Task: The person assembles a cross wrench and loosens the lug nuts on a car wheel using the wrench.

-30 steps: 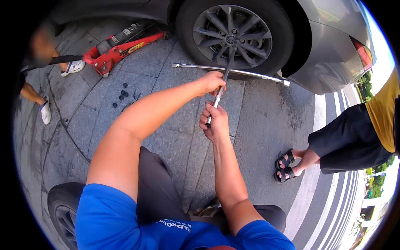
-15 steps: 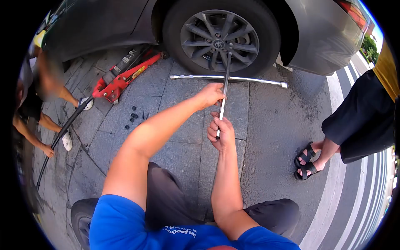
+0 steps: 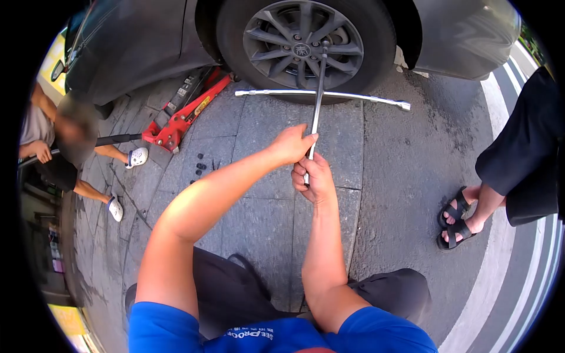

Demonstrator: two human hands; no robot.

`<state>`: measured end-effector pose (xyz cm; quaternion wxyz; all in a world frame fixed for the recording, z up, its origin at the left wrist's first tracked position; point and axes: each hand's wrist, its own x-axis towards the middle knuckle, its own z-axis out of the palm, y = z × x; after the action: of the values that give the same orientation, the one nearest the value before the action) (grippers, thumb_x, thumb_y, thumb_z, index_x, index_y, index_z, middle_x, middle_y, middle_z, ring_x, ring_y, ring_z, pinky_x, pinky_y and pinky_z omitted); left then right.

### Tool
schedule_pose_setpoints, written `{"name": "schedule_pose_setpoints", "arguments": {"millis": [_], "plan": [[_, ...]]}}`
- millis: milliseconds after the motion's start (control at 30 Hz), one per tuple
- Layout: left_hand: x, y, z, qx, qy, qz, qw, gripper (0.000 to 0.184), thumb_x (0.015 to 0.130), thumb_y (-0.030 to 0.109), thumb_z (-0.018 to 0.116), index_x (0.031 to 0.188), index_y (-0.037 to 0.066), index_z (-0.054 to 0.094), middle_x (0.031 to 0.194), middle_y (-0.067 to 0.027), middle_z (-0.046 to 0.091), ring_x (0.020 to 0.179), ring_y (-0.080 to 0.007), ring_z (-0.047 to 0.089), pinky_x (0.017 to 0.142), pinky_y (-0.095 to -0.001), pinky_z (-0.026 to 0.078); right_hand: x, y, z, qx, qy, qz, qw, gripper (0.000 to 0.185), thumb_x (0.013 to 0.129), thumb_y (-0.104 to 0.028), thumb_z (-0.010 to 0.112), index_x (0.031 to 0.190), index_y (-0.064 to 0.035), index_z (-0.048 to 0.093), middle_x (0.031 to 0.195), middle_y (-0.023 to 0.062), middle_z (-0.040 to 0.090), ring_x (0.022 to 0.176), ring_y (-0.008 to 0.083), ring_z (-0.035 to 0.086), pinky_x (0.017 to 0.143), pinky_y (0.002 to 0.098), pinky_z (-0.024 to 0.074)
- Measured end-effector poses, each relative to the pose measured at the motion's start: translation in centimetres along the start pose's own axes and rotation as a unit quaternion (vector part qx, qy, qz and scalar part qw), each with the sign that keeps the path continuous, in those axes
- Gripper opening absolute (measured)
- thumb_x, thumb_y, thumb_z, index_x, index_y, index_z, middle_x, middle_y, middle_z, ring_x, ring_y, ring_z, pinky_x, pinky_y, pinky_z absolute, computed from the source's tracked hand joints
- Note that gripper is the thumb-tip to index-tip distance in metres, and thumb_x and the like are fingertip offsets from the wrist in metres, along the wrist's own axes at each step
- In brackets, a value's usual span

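A silver cross-shaped wheel wrench (image 3: pixel 318 107) reaches from my hands up to the grey spoked wheel (image 3: pixel 302 49) of a car; its far end is at the lower right of the hub. My right hand (image 3: pixel 316 177) wraps round the near end of the shaft. Just above it, my left hand (image 3: pixel 292 144) is closed at the shaft, thumb lying against it. The wrench's long crossbar lies sideways in front of the tyre (image 3: pixel 231 50). Whether the socket sits fully on a nut cannot be made out.
A red floor jack (image 3: pixel 176 120) stands beside the car at the left, its handle held by another person (image 3: pixel 44 126). Small black pieces (image 3: pixel 200 165) lie on the paving. At the right stands a person in black sandals (image 3: pixel 456 219), near white road stripes (image 3: pixel 479 276).
The view has shifted left. My left hand has slid down the shaft, closer to my right hand. The jack handle now points more level.
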<state>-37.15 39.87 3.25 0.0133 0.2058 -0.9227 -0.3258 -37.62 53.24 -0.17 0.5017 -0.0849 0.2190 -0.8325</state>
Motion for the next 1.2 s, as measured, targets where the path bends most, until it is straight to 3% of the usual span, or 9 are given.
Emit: {"name": "schedule_pose_setpoints", "arguments": {"millis": [67, 133, 167, 267, 633, 800, 967, 1133, 1200], "plan": [[1.0, 0.4, -0.2, 0.002, 0.010, -0.007, 1.000, 0.049, 0.094, 0.030, 0.053, 0.130, -0.003, 0.045, 0.085, -0.0134, 0.066, 0.080, -0.0199, 0.065, 0.070, -0.0335, 0.052, -0.2, 0.1, 1.0, 0.001, 0.016, 0.005, 1.000, 0.009, 0.091, -0.009, 0.050, 0.096, -0.0111, 0.043, 0.064, 0.0010, 0.045, 0.046, 0.0106, 0.043, 0.035, 0.0227, 0.0286], [-0.4, 2.9, -1.1, -0.341, -0.080, -0.120, 0.929, 0.036, 0.095, 0.030, 0.051, 0.116, 0.001, 0.051, 0.081, -0.0125, 0.065, 0.079, -0.0203, 0.064, 0.065, -0.0342, 0.052, -0.9, 0.8, 1.7, 0.002, 0.012, -0.002, 1.000, 0.012, 0.090, -0.010, 0.051, 0.098, -0.0111, 0.043, 0.064, 0.0007, 0.044, 0.046, 0.0101, 0.042, 0.034, 0.0221, 0.0264], [-0.5, 3.7, -1.5, -0.371, -0.080, -0.126, 0.917, 0.027, 0.096, 0.031, 0.050, 0.104, 0.005, 0.050, 0.075, -0.0098, 0.063, 0.071, -0.0195, 0.063, 0.059, -0.0329, 0.051, -1.3, 1.1, 1.9, -0.001, 0.016, 0.008, 1.000, 0.013, 0.090, -0.010, 0.051, 0.100, -0.0108, 0.043, 0.064, 0.0005, 0.044, 0.046, 0.0101, 0.042, 0.035, 0.0220, 0.0264], [1.6, 1.3, -1.8, -0.401, -0.084, -0.097, 0.907, 0.024, 0.096, 0.029, 0.050, 0.102, 0.005, 0.051, 0.071, -0.0076, 0.060, 0.062, -0.0186, 0.061, 0.054, -0.0313, 0.050, -1.5, 1.1, 2.1, 0.003, 0.013, 0.019, 1.000, 0.018, 0.090, -0.009, 0.053, 0.106, -0.0088, 0.045, 0.064, 0.0006, 0.044, 0.046, 0.0102, 0.043, 0.036, 0.0228, 0.0281], [2.6, -0.7, -1.7, -0.342, -0.043, -0.029, 0.938, 0.019, 0.095, 0.024, 0.053, 0.096, 0.005, 0.053, 0.066, -0.0040, 0.057, 0.054, -0.0130, 0.055, 0.048, -0.0289, 0.042, 0.1, 2.3, 0.9, 0.038, -0.004, 0.032, 0.999, 0.024, 0.091, -0.011, 0.053, 0.114, -0.0074, 0.047, 0.062, 0.0001, 0.041, 0.046, 0.0099, 0.037, 0.037, 0.0223, 0.0249], [2.8, 0.5, -2.6, -0.295, -0.015, -0.025, 0.955, 0.024, 0.092, 0.026, 0.058, 0.090, 0.002, 0.055, 0.065, -0.0046, 0.058, 0.052, -0.0126, 0.054, 0.049, -0.0300, 0.042, 1.9, 3.1, -0.1, 0.217, -0.141, -0.001, 0.966, 0.024, 0.095, -0.015, 0.047, 0.118, -0.0081, 0.050, 0.060, -0.0025, 0.039, 0.044, 0.0076, 0.036, 0.035, 0.0211, 0.0234], [3.9, -0.1, -3.0, -0.076, 0.049, 0.021, 0.996, 0.033, 0.087, 0.029, 0.063, 0.092, -0.003, 0.060, 0.071, -0.0140, 0.063, 0.065, -0.0242, 0.062, 0.063, -0.0386, 0.049, 3.3, 5.2, 0.1, 0.375, -0.247, 0.005, 0.893, 0.027, 0.097, -0.015, 0.042, 0.123, -0.0104, 0.051, 0.058, -0.0062, 0.037, 0.041, 0.0036, 0.035, 0.035, 0.0198, 0.0224], [5.1, 0.2, -4.3, -0.036, 0.039, 0.013, 0.998, 0.033, 0.088, 0.029, 0.063, 0.095, -0.003, 0.060, 0.071, -0.0146, 0.063, 0.066, -0.0253, 0.062, 0.063, -0.0395, 0.049, 4.2, 4.0, 0.8, 0.376, -0.223, 0.030, 0.899, 0.024, 0.096, -0.016, 0.045, 0.119, -0.0101, 0.051, 0.058, -0.0063, 0.036, 0.041, 0.0039, 0.036, 0.035, 0.0200, 0.0225], [5.1, -0.1, -4.3, -0.109, 0.004, -0.017, 0.994, 0.030, 0.090, 0.028, 0.061, 0.091, -0.002, 0.059, 0.069, -0.0120, 0.062, 0.062, -0.0206, 0.062, 0.056, -0.0372, 0.047, 3.7, 3.2, 1.6, 0.226, -0.121, 0.030, 0.966, 0.023, 0.096, -0.015, 0.043, 0.116, -0.0090, 0.052, 0.060, -0.0059, 0.039, 0.043, 0.0039, 0.039, 0.035, 0.0214, 0.0229]]}}
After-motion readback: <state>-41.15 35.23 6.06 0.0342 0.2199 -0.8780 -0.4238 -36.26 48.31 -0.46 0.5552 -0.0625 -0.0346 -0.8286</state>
